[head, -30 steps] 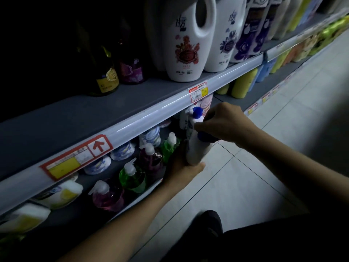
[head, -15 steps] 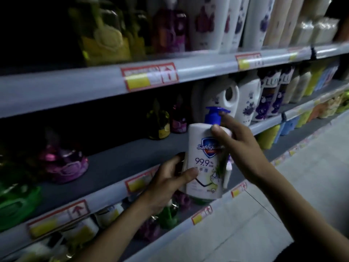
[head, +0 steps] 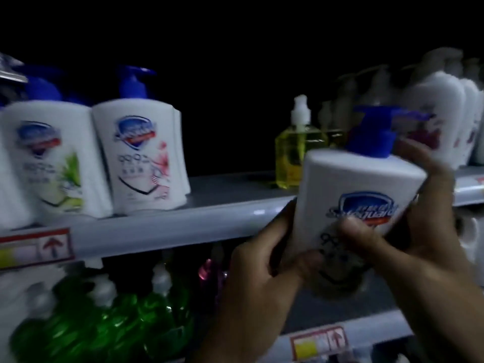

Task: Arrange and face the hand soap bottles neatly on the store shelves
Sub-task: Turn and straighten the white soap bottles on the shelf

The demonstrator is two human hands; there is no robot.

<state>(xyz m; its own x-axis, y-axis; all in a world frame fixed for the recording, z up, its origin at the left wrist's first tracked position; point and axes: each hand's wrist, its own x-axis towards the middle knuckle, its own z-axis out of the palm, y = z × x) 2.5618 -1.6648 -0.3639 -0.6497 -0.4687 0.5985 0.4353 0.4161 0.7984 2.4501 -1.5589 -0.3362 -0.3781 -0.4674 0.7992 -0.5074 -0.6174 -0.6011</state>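
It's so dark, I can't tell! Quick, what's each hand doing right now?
Left hand: fingers curled round the white soap bottle.
Right hand: gripping the same bottle too.

At mid-left, a red-bordered price label: carries a yellow patch and a red up-arrow. Low at right, a second price label of the same pattern. Between them, in the dark, a blurred pink object. At the top-left edge, crinkled clear plastic.
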